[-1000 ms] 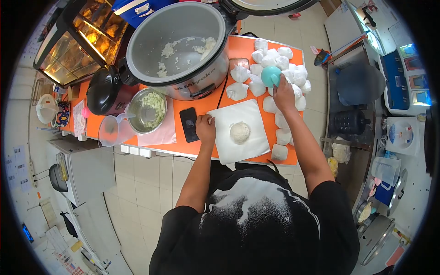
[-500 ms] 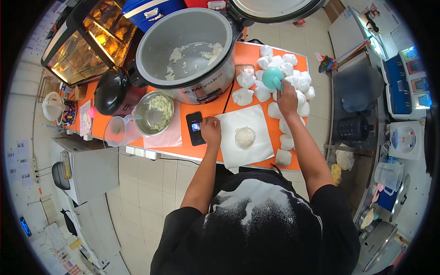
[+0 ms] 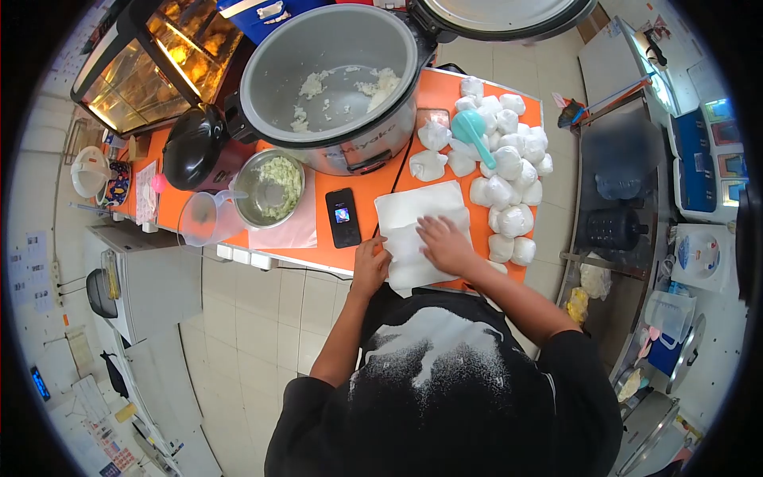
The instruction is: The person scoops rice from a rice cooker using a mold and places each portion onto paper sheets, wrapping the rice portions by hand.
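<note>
A white paper sheet point(image 3: 413, 203) lies on the orange table in front of me. My right hand point(image 3: 443, 245) is over the paper, palm down with its fingers spread, where it hides the rice mound. At the sheet's left edge, my left hand point(image 3: 371, 266) has its fingers bent together at the paper; whether they pinch it is too small to tell. A teal scoop point(image 3: 470, 127) rests on the pile of white wrapped bundles point(image 3: 515, 221) to the right. Left of the paper is a black phone point(image 3: 342, 218) with a lit screen.
A large rice cooker point(image 3: 362, 155) with some rice inside stands behind the paper, its lid raised. To the left are a metal bowl point(image 3: 249, 195) of pale green shreds, a clear plastic jug point(image 3: 200, 219), a black-lidded pot point(image 3: 193, 149) and a lit glass food case point(image 3: 131, 87).
My right hand has let go of the teal scoop, left it on the bundles and come down over the paper. The rice mound is now hidden. My left hand has shifted nearer the sheet's lower left.
</note>
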Demonstrator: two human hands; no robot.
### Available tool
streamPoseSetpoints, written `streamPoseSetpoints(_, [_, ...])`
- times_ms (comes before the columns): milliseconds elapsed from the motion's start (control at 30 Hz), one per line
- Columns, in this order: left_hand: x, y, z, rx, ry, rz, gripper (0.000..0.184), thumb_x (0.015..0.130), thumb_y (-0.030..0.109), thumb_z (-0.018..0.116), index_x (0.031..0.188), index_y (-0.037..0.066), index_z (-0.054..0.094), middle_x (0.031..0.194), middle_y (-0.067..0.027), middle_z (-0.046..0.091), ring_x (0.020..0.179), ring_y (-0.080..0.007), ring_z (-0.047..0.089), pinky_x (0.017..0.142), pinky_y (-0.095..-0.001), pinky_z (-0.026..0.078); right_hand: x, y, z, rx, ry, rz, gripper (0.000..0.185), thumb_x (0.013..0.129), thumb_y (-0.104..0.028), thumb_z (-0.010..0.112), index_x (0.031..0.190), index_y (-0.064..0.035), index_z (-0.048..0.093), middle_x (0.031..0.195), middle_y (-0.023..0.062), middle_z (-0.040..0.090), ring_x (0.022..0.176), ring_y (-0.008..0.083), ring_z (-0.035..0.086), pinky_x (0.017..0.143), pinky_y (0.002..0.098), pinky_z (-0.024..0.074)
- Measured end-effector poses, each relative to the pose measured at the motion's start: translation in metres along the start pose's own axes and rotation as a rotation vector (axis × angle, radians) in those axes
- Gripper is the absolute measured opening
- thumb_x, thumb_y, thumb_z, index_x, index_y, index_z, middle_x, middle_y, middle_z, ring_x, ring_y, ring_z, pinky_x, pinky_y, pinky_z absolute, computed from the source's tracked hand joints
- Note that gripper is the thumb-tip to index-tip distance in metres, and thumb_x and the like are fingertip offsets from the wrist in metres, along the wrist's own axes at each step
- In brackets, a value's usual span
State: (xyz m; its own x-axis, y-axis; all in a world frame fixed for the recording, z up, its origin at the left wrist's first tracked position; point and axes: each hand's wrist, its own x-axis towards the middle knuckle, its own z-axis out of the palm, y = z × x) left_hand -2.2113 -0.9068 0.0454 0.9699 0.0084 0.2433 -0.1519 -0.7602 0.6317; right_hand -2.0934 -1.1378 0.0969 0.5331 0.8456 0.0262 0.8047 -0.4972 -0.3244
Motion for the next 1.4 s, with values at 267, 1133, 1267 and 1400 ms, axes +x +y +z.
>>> streamPoseSetpoints(267, [0.024,0.002,0.005,0.284,-0.052,-0.064,0.036,0.072,0.003,0.07,0.107,0.013,0.072,0.124,-0.0068,0.062,0.111,-0.0271,0.056,0.092,-0.0444,0.043,-0.052,-0.02,0.036,0.024,-0.178,0.122,0.082,0.091,-0.037,0.063,0.155,-0.0011,0.028,0.166,0.0161,0.016,0.155,0.0303,0.014,0.124,0.0482,0.0141])
streamPoseSetpoints(1133, [0.007,0.011,-0.004,-1.116,0.005,-1.469,0.019,0.092,0.022,0.068,0.091,0.006,0.058,0.082,-0.0083,0.068,0.05,-0.0084,0.046,0.046,-0.0258,0.041,-0.049,0.016,0.034,0.196,0.084,0.019,0.012,0.089,-0.011,0.058,0.094,-0.0025,0.064,0.132,0.0156,0.061,0.126,0.0304,0.056,0.121,0.0498,0.0273])
streamPoseSetpoints(1267, [0.048,0.07,-0.02,-0.116,0.181,-0.138,0.031,0.089,0.03,0.07,0.105,0.004,0.065,0.098,-0.0103,0.069,0.092,-0.0269,0.064,0.085,-0.0409,0.049,-0.018,0.035,0.017,0.323,-0.079,0.064,0.012,0.088,-0.012,0.06,0.091,-0.0034,0.068,0.114,0.0138,0.069,0.107,0.0319,0.065,0.111,0.0465,0.0408])
streamPoseSetpoints(1400, [0.085,0.044,0.003,0.042,-0.516,-0.137,0.019,0.086,0.026,0.072,0.095,0.009,0.075,0.101,-0.0104,0.072,0.1,-0.0333,0.064,0.089,-0.0451,0.05,-0.001,0.044,0.004,0.352,-0.215,0.282,0.013,0.088,-0.012,0.064,0.096,-0.0045,0.071,0.11,0.0167,0.071,0.101,0.0324,0.068,0.09,0.0423,0.0528])
